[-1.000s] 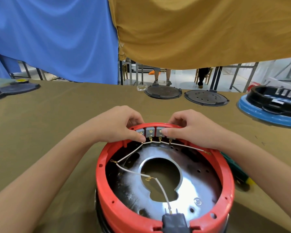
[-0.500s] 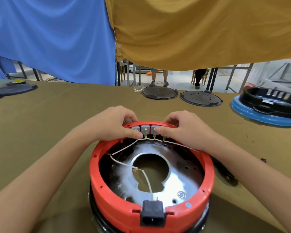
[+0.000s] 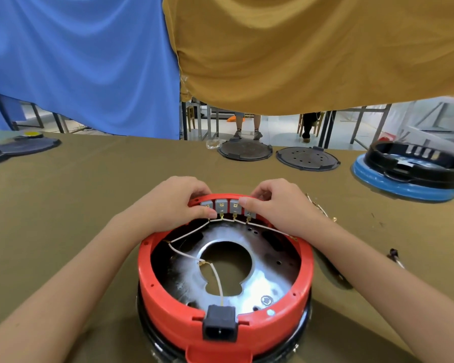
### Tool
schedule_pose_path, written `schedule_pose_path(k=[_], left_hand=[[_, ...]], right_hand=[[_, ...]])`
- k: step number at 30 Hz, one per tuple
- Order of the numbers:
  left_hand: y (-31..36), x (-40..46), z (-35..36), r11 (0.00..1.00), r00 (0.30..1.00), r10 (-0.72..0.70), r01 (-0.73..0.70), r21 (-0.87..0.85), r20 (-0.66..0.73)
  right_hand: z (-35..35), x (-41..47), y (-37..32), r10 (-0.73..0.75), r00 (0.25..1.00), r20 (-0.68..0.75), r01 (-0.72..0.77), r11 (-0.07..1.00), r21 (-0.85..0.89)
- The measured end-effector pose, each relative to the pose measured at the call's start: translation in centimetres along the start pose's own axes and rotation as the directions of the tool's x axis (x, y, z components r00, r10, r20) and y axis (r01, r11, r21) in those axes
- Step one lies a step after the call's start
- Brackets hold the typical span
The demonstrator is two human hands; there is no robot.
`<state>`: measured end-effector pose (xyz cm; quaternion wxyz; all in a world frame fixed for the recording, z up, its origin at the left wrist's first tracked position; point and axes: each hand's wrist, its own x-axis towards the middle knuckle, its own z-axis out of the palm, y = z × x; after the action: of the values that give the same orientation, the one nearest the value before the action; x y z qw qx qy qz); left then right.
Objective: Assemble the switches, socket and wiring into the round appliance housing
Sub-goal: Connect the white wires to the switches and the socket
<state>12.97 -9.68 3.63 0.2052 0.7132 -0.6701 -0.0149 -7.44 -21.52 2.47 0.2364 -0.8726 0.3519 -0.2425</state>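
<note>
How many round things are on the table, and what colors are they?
Red housing: 1
Black and blue housing: 1
Dark flat lids: 3
Total: 5 round things that I can see

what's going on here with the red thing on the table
A person is fitting parts into a round red housing on a cloth-covered table. Both hands, left and right, grip the far rim and press on a row of grey switches there. White wiring runs from the switches to the black socket already in the near rim.
</note>
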Motion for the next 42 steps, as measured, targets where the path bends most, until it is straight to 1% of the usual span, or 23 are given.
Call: schedule_pose_path(k=[1,2,6,9,17,23,26,28,29,31,32,33,34,35,36,37,38,39,41,42], left_hand=[[0.0,-0.1,0.0,0.999,1.000,0.011,-0.011,0.038,-0.001],[0.0,-0.1,0.0,0.999,1.000,0.012,-0.012,0.037,-0.004],[-0.2,-0.2,-0.1,0.996,0.999,-0.031,0.029,-0.086,-0.029],[-0.3,-0.1,-0.1,0.994,0.999,-0.037,0.034,-0.102,-0.025],[-0.3,-0.3,0.1,0.991,0.998,-0.034,0.028,-0.131,-0.047],[-0.6,-0.2,0.0,0.984,0.998,-0.047,0.039,-0.176,-0.044],[-0.9,-0.2,0.0,0.970,0.999,-0.052,0.049,-0.238,-0.006],[-1.1,-0.3,0.0,0.942,0.998,-0.048,0.059,-0.329,0.041],[-1.2,-0.5,0.0,0.922,0.998,-0.041,0.059,-0.382,0.056],[-1.3,-0.6,0.0,0.896,0.998,-0.021,0.047,-0.442,0.064],[-1.4,-0.6,-0.1,0.890,0.998,-0.012,0.040,-0.454,0.065],[-1.5,-0.7,-0.1,0.886,0.998,-0.007,0.037,-0.462,0.067],[-1.6,-0.7,-0.2,0.881,0.998,-0.009,0.040,-0.471,0.068],[-1.6,-0.8,-0.3,0.871,0.998,-0.020,0.050,-0.488,0.067],[-1.7,-0.8,-0.3,0.856,0.997,-0.038,0.066,-0.512,0.064],[-1.7,-0.8,-0.3,0.838,0.997,-0.058,0.080,-0.539,0.058],[-1.7,-0.8,-0.2,0.821,0.996,-0.074,0.089,-0.564,0.049],[-1.7,-0.8,-0.1,0.806,0.995,-0.088,0.094,-0.584,0.040],[-1.5,-0.5,0.4,0.791,0.994,-0.110,0.097,-0.604,0.015],[-1.5,-0.4,0.6,0.788,0.993,-0.117,0.093,-0.609,0.001]], right_hand=[[0.0,0.0,0.1,0.014,1.000,-0.003,-0.014,1.000,0.014],[0.0,0.0,0.1,0.024,1.000,-0.006,-0.024,0.999,0.021],[0.0,0.1,0.0,0.021,1.000,-0.002,-0.021,0.999,0.029],[-0.1,0.1,0.0,0.036,0.999,0.007,-0.036,0.998,0.046],[-0.2,-0.1,-0.3,0.011,1.000,-0.012,-0.011,1.000,-0.018],[-0.4,-0.2,-0.4,0.033,0.999,0.010,-0.033,0.999,0.029],[-0.5,-0.5,-0.5,0.060,0.998,0.020,-0.061,0.995,0.082],[-0.6,-0.6,-0.5,0.084,0.996,0.043,-0.089,0.987,0.131],[-0.7,-0.8,-0.6,0.099,0.993,0.067,-0.109,0.981,0.162],[-1.3,-1.2,-0.6,0.129,0.978,0.166,-0.167,0.957,0.238],[-2.0,-1.3,-0.4,0.136,0.967,0.217,-0.199,0.933,0.301],[-2.8,-1.4,0.1,0.140,0.964,0.227,-0.221,0.895,0.388],[-3.8,-1.3,0.8,0.160,0.971,0.178,-0.228,0.846,0.482],[-4.9,-1.2,1.7,0.206,0.975,0.088,-0.220,0.807,0.548],[-5.9,-1.0,2.8,0.265,0.964,-0.012,-0.213,0.799,0.562],[-6.7,-0.8,3.9,0.322,0.942,-0.095,-0.226,0.818,0.529],[-7.0,-0.6,5.2,0.366,0.919,-0.148,-0.263,0.847,0.463],[-7.0,-0.6,6.3,0.392,0.905,-0.165,-0.312,0.876,0.368],[-6.5,-0.8,7.8,0.396,0.912,-0.104,-0.380,0.913,0.147],[-6.1,-0.9,8.1,0.391,0.919,-0.060,-0.387,0.920,0.064]])
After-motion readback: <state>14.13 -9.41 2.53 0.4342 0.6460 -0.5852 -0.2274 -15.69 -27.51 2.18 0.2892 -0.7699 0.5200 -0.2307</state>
